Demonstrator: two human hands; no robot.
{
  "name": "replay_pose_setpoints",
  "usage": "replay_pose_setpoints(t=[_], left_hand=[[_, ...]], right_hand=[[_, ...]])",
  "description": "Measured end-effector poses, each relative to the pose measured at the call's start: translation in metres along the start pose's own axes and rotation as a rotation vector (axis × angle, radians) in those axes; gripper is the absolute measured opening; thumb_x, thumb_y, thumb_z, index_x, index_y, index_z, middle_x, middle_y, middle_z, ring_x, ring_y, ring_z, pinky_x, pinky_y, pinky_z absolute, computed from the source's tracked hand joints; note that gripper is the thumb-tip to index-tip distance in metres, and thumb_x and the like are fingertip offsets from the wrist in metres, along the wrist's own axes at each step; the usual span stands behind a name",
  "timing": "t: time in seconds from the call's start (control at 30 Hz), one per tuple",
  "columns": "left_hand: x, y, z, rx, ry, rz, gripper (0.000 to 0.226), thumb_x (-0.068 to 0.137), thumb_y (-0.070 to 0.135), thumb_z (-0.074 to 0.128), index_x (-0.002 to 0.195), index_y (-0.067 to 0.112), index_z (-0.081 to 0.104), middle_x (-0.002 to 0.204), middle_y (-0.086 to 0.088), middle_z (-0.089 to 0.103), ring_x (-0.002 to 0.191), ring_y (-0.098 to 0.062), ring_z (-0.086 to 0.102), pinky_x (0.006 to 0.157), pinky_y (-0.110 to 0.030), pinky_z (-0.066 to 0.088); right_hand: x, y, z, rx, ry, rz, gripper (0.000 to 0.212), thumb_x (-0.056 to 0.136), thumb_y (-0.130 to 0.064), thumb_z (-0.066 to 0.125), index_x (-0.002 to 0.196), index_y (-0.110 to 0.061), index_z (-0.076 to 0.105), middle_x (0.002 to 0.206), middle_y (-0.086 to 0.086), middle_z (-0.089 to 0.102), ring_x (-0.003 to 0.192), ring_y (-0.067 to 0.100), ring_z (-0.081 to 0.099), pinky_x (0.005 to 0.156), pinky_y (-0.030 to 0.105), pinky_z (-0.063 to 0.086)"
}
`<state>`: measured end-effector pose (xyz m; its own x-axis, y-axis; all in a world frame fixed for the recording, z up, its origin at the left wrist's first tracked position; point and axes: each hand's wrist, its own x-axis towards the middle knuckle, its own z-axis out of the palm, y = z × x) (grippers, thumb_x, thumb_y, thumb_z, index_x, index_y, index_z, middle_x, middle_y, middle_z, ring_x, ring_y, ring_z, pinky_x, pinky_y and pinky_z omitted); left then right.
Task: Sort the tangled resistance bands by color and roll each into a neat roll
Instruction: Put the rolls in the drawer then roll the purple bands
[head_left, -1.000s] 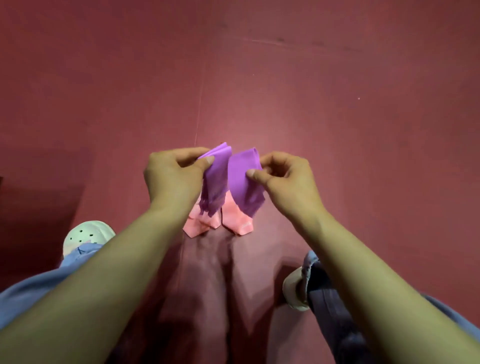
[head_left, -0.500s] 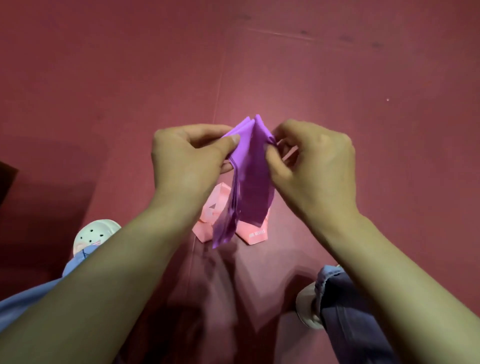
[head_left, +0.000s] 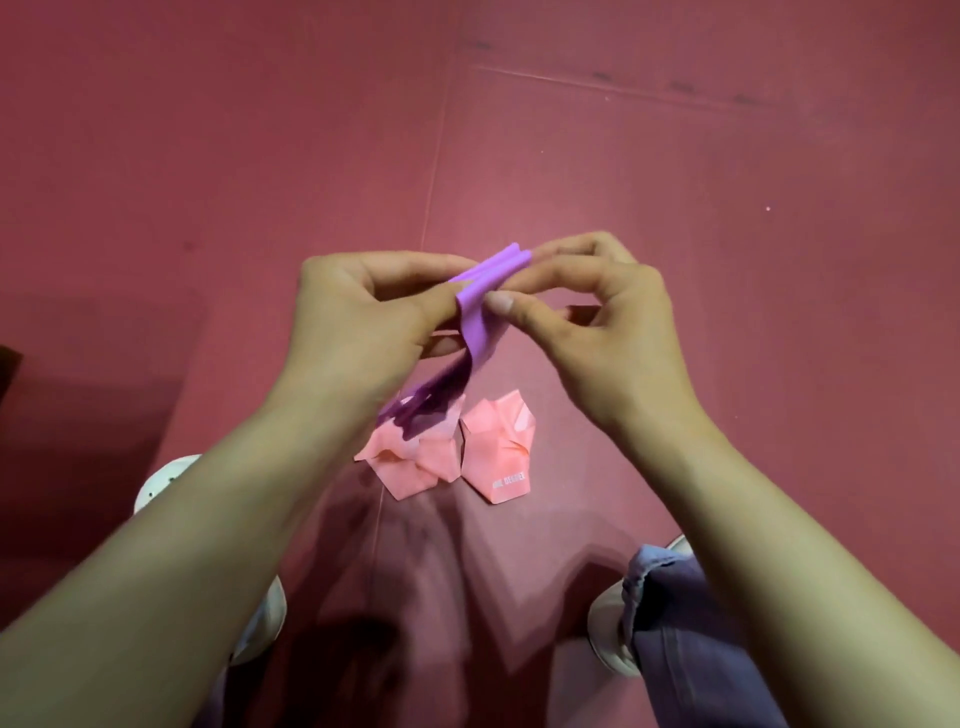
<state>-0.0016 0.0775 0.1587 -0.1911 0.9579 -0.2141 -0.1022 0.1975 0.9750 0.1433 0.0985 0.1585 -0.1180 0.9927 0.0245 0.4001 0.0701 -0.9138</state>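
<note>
Purple band (head_left: 475, 322) held in air between both hands. Left hand (head_left: 358, 327) and right hand (head_left: 602, 332) each pinch its folded top edge, thumb against fingers, from opposite sides. Probably aligning layers to start a roll. Thin, matte, limp sheet; layered tail droops below left fingers. Pink bundles (head_left: 498, 452), folded, lie on floor (head_left: 675, 182) beneath.

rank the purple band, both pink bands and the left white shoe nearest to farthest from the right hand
1. purple band, pinched in the right hand itself
2. right pink band, lying just below that hand
3. left pink band, beside it, further left
4. white shoe, far left
</note>
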Motion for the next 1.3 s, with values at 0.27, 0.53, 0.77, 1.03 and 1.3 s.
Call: replay_pose_setpoints(t=[0.27, 0.53, 0.77, 1.03, 1.3], left_hand=[[0.006, -0.001, -0.007, 0.03, -0.056, -0.044, 0.019, 0.079, 0.005, 0.071, 0.072, 0.022, 0.078, 0.072, -0.003, 0.075, 0.066, -0.012, 0.072, 0.057, -0.017, 0.053], [0.008, -0.003, -0.006, -0.046, -0.084, -0.15, 0.018, 0.08, 0.006, 0.07, 0.073, 0.02, 0.079, 0.076, -0.004, 0.076, 0.069, -0.013, 0.072, 0.059, -0.018, 0.055], [0.012, -0.01, 0.002, -0.095, -0.028, -0.189, 0.01, 0.08, 0.005, 0.071, 0.086, 0.012, 0.075, 0.082, -0.009, 0.076, 0.068, -0.014, 0.072, 0.059, -0.019, 0.055], [0.012, -0.015, 0.009, -0.069, -0.057, -0.155, 0.016, 0.079, 0.006, 0.071, 0.095, 0.009, 0.075, 0.086, -0.008, 0.076, 0.076, -0.016, 0.073, 0.064, -0.02, 0.056], [0.016, -0.028, 0.004, 0.058, 0.066, -0.053, 0.017, 0.078, 0.004, 0.074, 0.084, 0.02, 0.076, 0.077, 0.001, 0.076, 0.069, -0.009, 0.069, 0.067, -0.021, 0.057]], right_hand=[[0.002, -0.001, 0.001, 0.063, 0.026, -0.033, 0.038, 0.071, -0.01, 0.08, 0.092, -0.031, 0.057, 0.088, -0.011, 0.067, 0.08, 0.006, 0.065, 0.065, 0.016, 0.048], [0.004, 0.005, -0.004, 0.165, 0.048, -0.043, 0.026, 0.074, -0.005, 0.077, 0.082, -0.028, 0.07, 0.079, -0.014, 0.071, 0.073, 0.0, 0.064, 0.067, 0.012, 0.046], [0.0, 0.012, -0.004, -0.029, 0.194, -0.149, 0.025, 0.074, -0.005, 0.078, 0.09, -0.022, 0.072, 0.091, -0.006, 0.066, 0.073, 0.003, 0.069, 0.06, 0.008, 0.045], [0.001, 0.018, -0.007, -0.127, 0.265, -0.173, 0.013, 0.073, -0.005, 0.076, 0.071, -0.015, 0.07, 0.073, -0.005, 0.064, 0.069, 0.005, 0.063, 0.055, 0.008, 0.042], [0.009, 0.04, -0.009, 0.095, 0.162, 0.159, 0.019, 0.072, -0.008, 0.08, 0.069, -0.021, 0.066, 0.063, -0.012, 0.065, 0.061, 0.001, 0.058, 0.062, 0.016, 0.047]])
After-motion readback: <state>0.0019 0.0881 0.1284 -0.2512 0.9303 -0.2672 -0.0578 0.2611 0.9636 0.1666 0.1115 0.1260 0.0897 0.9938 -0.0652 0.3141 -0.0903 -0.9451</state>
